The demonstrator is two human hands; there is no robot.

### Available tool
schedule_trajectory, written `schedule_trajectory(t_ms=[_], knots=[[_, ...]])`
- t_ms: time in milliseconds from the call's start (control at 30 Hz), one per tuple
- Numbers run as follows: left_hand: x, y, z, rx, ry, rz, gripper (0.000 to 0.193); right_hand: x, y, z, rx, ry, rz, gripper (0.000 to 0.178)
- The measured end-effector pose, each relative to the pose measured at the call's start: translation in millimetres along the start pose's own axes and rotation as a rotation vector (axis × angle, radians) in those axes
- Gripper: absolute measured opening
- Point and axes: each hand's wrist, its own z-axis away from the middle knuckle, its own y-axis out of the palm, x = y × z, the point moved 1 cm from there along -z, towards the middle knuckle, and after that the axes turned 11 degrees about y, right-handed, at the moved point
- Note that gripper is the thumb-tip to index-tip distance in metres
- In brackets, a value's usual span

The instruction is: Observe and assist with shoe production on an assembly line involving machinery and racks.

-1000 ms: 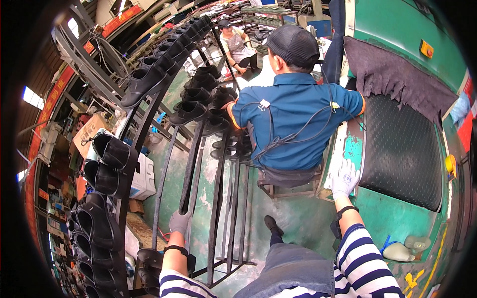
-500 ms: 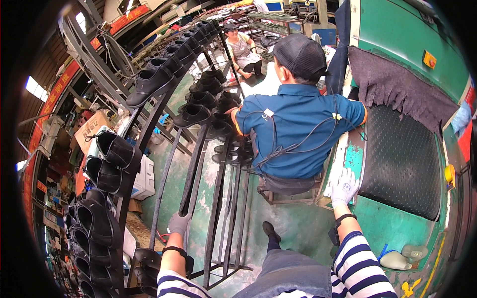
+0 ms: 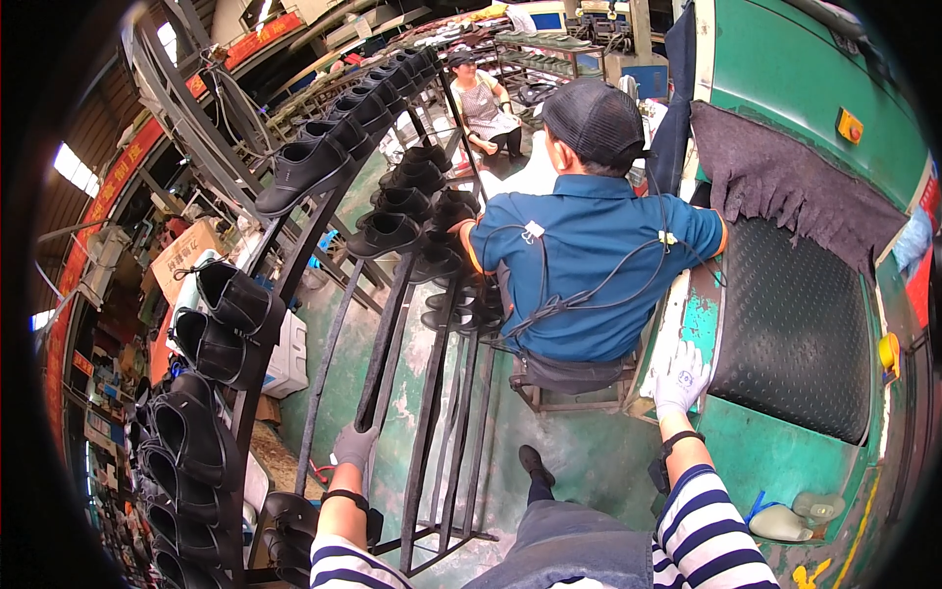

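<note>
My left hand, in a grey glove, is closed on the near end of a dark bar of the metal shoe rack; its fingers are partly hidden. Farther along the same rack, black shoes stand in rows. My right hand, in a white glove, lies palm down with fingers stretched on the edge of the green machine, beside its black textured belt. It holds nothing.
A co-worker in a blue shirt sits ahead between rack and machine. A curved rail on the left carries several black shoes. A second person sits farther back. A pale shoe last lies on the machine's near ledge.
The view has shifted slightly, so the scene sits a little lower in it. Both my hands stay at the same places, on the rack bar and the machine's edge.
</note>
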Motion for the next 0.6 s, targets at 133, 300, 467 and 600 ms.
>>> schedule_trajectory(t_ms=[133,300,467,600], knots=[[-1.7,1.0,0.6,-0.012,0.007,-0.011,0.057,-1.3,3.5,0.0,-0.002,0.003,0.015,0.052],[3.5,2.3,-0.8,-0.032,0.0,-0.023,0.057,-1.9,9.2,0.1,-0.015,-0.002,0.013,0.052],[-1.9,2.7,-0.6,-0.021,0.014,-0.015,0.058,-5.1,11.8,-0.2,-0.063,-0.013,0.028,0.052],[3.0,-2.4,3.8,-0.029,0.023,-0.018,0.056,3.8,3.0,2.6,-0.014,0.005,0.0,0.052]])
